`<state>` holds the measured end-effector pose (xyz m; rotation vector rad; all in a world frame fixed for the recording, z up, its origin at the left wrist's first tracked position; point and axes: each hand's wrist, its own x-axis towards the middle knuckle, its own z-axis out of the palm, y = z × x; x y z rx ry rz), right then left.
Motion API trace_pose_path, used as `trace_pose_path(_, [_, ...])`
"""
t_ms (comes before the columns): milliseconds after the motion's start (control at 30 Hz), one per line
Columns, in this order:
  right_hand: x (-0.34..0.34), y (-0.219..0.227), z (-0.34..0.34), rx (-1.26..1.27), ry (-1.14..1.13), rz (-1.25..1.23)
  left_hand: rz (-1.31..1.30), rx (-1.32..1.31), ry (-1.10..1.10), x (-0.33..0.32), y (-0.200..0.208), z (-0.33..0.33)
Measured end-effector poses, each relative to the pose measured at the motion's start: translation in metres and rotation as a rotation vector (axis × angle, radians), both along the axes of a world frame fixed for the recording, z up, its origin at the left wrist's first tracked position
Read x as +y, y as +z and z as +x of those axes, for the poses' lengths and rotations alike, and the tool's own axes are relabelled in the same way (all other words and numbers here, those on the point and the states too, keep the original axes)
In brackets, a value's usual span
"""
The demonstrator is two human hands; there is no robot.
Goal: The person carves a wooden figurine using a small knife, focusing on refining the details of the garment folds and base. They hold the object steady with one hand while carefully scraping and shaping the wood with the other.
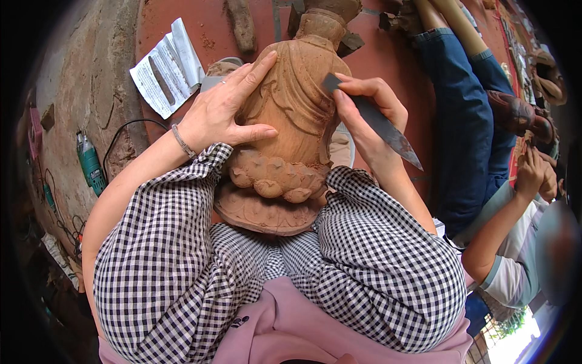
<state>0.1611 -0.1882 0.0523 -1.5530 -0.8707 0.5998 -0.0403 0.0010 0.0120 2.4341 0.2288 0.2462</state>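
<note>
A carved wooden statue (297, 115) with draped robe folds and a petalled base lies between my knees, its base toward me. My left hand (227, 106) rests on its left side, thumb and fingers spread over the wood. In my right hand (376, 115) is a dark flat blade (388, 133), pinched near its blunt squared end, which meets the carved folds on the statue's right side. The blade's pointed end sticks out toward the lower right.
A printed paper sheet (167, 70) with a dark strip on it lies at the left. Beyond it are a wood piece (241, 27) and a green power tool (91, 164) with a cord. At the right a co-worker in blue jeans (461, 115) sits holding a dark reddish carving (515, 114).
</note>
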Motion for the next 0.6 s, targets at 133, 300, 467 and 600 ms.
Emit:
trace_pose_path(133, [0.01, -0.006, 0.005, -0.218, 0.017, -0.021, -0.015, -0.001, -0.007, 0.0, 0.004, 0.0])
trace_pose_path(300, [-0.008, 0.003, 0.012, -0.248, 0.043, -0.159, -0.047, 0.011, -0.008, -0.001, 0.003, 0.0])
trace_pose_path(467, [0.028, 0.003, 0.013, -0.389, 0.051, -0.007, -0.022, -0.042, -0.01, 0.001, 0.004, 0.0])
trace_pose_path(600, [0.017, 0.006, 0.013, -0.531, 0.11, -0.035, -0.003, 0.01, 0.003, -0.001, 0.005, 0.0])
